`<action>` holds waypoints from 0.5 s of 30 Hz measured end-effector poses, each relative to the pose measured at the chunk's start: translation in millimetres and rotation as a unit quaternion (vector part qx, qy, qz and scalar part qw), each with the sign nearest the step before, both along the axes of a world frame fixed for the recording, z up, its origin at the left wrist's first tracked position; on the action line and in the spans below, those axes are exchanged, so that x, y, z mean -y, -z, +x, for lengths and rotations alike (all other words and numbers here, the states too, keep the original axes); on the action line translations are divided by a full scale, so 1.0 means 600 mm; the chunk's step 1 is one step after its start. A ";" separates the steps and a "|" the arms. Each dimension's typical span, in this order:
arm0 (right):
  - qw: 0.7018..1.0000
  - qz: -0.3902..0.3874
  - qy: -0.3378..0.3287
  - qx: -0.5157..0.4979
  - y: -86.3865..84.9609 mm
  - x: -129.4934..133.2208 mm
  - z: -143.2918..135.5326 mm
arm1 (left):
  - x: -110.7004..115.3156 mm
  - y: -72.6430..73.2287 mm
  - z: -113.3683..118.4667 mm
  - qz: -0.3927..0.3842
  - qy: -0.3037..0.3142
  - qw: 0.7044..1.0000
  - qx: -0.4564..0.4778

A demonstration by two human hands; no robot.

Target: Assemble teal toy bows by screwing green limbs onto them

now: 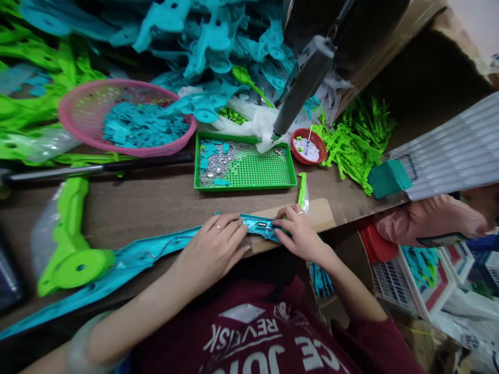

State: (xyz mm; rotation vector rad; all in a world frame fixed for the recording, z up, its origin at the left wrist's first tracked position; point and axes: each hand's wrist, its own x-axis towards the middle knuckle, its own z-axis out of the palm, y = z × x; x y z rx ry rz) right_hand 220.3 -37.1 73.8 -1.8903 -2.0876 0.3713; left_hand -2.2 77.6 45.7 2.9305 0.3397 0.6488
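A long blue plastic shell [171, 243] lies along the table's front edge, its inner side up, with a thin wire running in it. My left hand [218, 246] rests over the shell, its fingers bent together on it. My right hand [298, 234] holds the shell's right end, fingers curled around small parts too fine to tell. Between my hands a dark and silver component [263, 225] sits in the shell. A lime green plastic piece with a round end [78, 267] lies at the left, partly over the shell.
A green tray [261, 171] with small metal parts lies ahead, beside a pink basket [132, 148] of blue pieces and a small red basket [309, 156]. A grey electric screwdriver [306, 83] hangs above. Blue and green parts are heaped behind. White crates stand at lower right.
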 end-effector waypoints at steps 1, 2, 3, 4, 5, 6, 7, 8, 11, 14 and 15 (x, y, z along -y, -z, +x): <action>1.000 0.001 0.003 -0.003 0.002 -0.001 0.002 | 0.005 0.002 0.003 0.009 -0.012 1.000 -0.001; 1.000 0.008 0.004 -0.002 0.004 -0.002 0.004 | 0.009 0.004 0.005 0.016 -0.023 1.000 -0.002; 1.000 0.020 0.001 0.001 0.008 -0.002 0.006 | 0.013 0.006 0.008 0.021 -0.033 0.999 -0.002; 0.999 0.037 -0.010 0.005 0.011 -0.001 0.007 | 0.015 0.008 0.010 0.022 -0.041 0.999 -0.003; 0.998 0.058 -0.028 0.010 0.015 0.001 0.008 | 0.017 0.010 0.012 0.019 -0.047 0.999 -0.006; 0.995 0.079 -0.051 0.017 0.018 0.004 0.009 | 0.018 0.011 0.014 0.014 -0.051 0.999 -0.009; 0.992 0.098 -0.078 0.026 0.020 0.007 0.011 | 0.018 0.012 0.015 0.010 -0.054 0.998 -0.010; 0.988 0.111 -0.104 0.037 0.022 0.010 0.012 | 0.019 0.012 0.016 0.007 -0.057 0.998 -0.012; 0.980 0.102 -0.157 0.071 0.019 0.014 0.015 | 0.019 0.011 0.017 0.000 -0.061 0.998 -0.020; 0.981 0.052 -0.169 0.082 0.008 0.013 0.015 | 0.018 0.009 0.018 -0.016 -0.061 0.998 -0.021; 0.981 0.036 -0.169 0.083 0.003 0.012 0.014 | 0.017 0.008 0.018 -0.017 -0.060 0.998 -0.018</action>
